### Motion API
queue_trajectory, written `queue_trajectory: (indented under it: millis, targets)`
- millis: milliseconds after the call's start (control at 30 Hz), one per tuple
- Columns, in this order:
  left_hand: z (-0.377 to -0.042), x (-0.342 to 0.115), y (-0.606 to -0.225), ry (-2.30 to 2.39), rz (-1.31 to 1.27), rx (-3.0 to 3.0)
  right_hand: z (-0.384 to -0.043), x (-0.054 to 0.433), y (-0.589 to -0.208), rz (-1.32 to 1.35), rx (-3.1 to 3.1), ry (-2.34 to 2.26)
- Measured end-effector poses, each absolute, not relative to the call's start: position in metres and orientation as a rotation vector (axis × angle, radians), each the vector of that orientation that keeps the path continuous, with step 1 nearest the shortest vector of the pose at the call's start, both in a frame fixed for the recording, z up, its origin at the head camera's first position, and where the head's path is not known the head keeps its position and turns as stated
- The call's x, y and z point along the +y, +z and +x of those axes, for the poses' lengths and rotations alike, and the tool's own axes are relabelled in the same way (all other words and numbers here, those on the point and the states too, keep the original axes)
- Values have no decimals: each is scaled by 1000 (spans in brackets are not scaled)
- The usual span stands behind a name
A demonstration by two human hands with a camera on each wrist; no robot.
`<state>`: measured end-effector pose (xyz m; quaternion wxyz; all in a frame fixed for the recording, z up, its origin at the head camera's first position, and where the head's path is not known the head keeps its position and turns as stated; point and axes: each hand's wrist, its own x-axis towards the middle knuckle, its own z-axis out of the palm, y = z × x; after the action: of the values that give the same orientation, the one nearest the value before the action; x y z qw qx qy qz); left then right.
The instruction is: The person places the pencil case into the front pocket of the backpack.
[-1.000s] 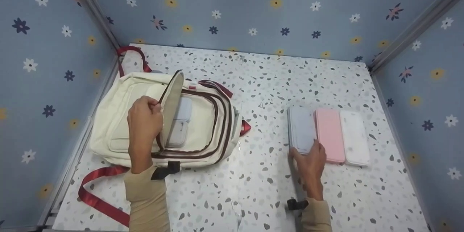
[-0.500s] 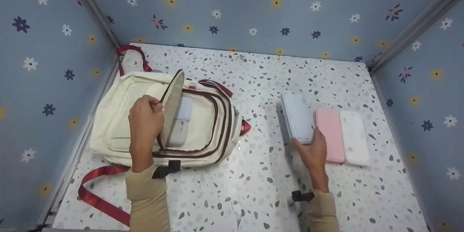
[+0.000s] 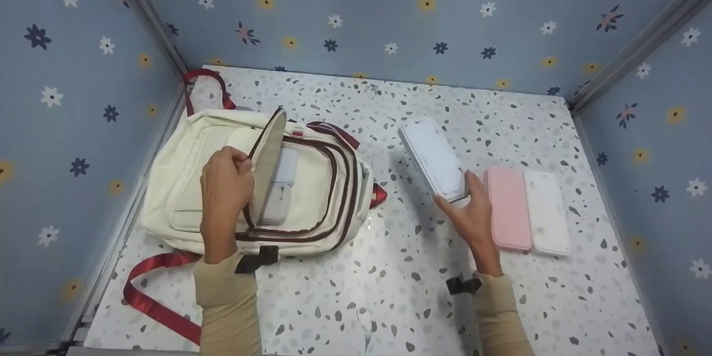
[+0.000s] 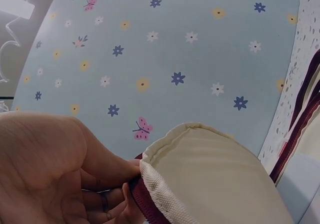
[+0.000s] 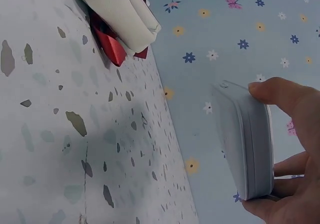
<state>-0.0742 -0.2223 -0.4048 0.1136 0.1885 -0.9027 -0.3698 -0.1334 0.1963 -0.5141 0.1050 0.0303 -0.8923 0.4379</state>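
Note:
A cream backpack (image 3: 183,178) with dark red zips lies on the left, its front pocket unzipped. My left hand (image 3: 227,194) pinches the zip edge of the pocket flap (image 4: 215,174) between thumb and fingers and holds it raised. Inside the pocket lie a light blue case (image 3: 285,166) and a greyish case (image 3: 276,204), partly covered by the flap. My right hand (image 3: 473,212) grips the near end of a light blue rectangular case (image 3: 434,156), raised over the table and tilted. The right wrist view shows its rounded corners and side seam, thumb on one edge and fingers on the opposite one.
A pink case (image 3: 508,208) and a white case (image 3: 547,212) lie side by side on the right of the speckled table (image 3: 389,289). A red strap (image 3: 161,311) trails from the backpack near the left edge. Flower-patterned panels (image 3: 378,28) enclose the table's back and sides.
My right hand has lifted the light blue case from beside the pink one and carried it left and away from me, turning it. My left hand keeps holding the flap.

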Motion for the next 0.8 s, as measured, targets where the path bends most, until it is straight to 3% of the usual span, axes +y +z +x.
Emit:
queue_trajectory:
  millis: [800]
  targets:
    - [-71,-222,-405,-1077,538,-2680,-156,156,-508,520,-2665,1289]
